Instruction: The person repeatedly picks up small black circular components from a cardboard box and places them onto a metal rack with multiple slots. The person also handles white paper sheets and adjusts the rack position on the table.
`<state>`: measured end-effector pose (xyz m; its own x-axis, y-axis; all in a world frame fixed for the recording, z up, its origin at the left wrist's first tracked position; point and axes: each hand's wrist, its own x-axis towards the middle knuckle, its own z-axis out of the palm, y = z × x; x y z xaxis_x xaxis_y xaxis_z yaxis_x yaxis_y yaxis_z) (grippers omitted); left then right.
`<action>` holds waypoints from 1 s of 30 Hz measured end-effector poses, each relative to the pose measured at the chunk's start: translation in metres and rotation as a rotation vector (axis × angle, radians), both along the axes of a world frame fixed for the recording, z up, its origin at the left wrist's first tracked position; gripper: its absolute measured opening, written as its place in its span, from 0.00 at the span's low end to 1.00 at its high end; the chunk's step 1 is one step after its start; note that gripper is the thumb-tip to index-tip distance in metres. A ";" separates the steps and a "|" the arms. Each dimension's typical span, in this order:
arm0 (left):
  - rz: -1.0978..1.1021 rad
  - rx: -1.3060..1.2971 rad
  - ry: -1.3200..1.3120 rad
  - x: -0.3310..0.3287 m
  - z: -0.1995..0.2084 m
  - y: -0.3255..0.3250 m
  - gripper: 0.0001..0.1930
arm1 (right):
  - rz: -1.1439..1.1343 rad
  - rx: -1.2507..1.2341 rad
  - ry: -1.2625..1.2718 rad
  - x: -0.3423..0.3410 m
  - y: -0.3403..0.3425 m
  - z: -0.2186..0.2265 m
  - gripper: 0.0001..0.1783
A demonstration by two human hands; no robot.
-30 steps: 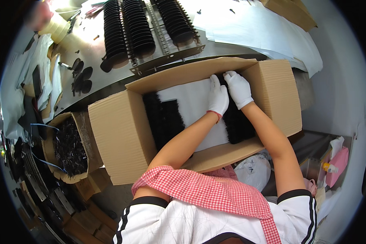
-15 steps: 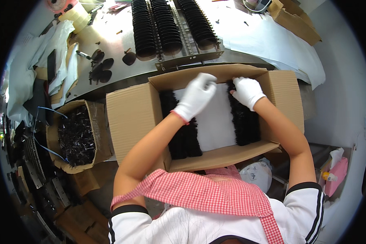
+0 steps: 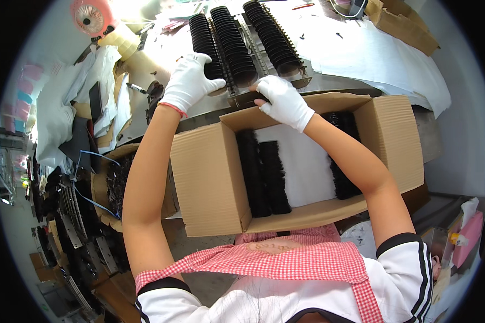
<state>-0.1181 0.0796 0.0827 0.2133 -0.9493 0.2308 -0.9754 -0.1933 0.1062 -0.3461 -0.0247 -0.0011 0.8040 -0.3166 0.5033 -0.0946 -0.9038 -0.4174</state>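
Note:
My left hand (image 3: pixel 188 83), in a white glove, reaches to the near end of the leftmost row of dark lenses (image 3: pixel 200 35). Its thumb stands apart from the fingers, beside that row. At the front of the metal rack (image 3: pixel 306 83), my right hand (image 3: pixel 285 102) is gloved too, with bare thumb and index fingertips. These appear to pinch the rack's end plate. Two more rows of lenses stand upright in the rack. Below my right arm, an open cardboard box (image 3: pixel 207 177) contains black, ragged-edged rows (image 3: pixel 275 177) along both sides of a white sheet (image 3: pixel 307 161).
Left of the box is a carton of black scraps (image 3: pixel 99 185) with a blue strap. A pink fan (image 3: pixel 89 19), a dark phone (image 3: pixel 95 101) and a pen (image 3: pixel 137 88) are on the table's left. White paper (image 3: pixel 382 62) and a small carton (image 3: pixel 401 27) lie at the right.
Both hands have left the box and moved up to the lens rack, the left hand going far to the left. The view has shifted, so the box appears farther right and slightly lower.

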 end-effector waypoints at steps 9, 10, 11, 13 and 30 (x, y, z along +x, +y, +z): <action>-0.179 -0.102 0.271 -0.102 -0.007 -0.052 0.32 | 0.056 0.062 0.176 -0.006 -0.003 0.000 0.14; -0.108 0.033 0.209 -0.109 -0.005 -0.069 0.37 | 0.070 0.034 0.164 -0.005 0.000 0.001 0.14; -0.055 0.124 0.226 -0.114 -0.003 -0.083 0.38 | 0.092 0.002 0.124 -0.005 0.001 0.001 0.14; -0.002 0.265 0.224 -0.120 -0.002 -0.104 0.31 | 0.073 0.007 0.180 -0.006 0.001 0.002 0.16; 0.094 0.424 -0.082 -0.122 0.019 -0.087 0.14 | 0.017 0.111 -0.155 -0.030 -0.001 0.008 0.12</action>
<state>-0.2406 -0.0073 0.1017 0.3009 -0.9410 -0.1550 -0.9532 -0.2918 -0.0788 -0.3764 -0.0253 0.0070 0.7255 -0.3635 0.5843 -0.0063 -0.8526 -0.5226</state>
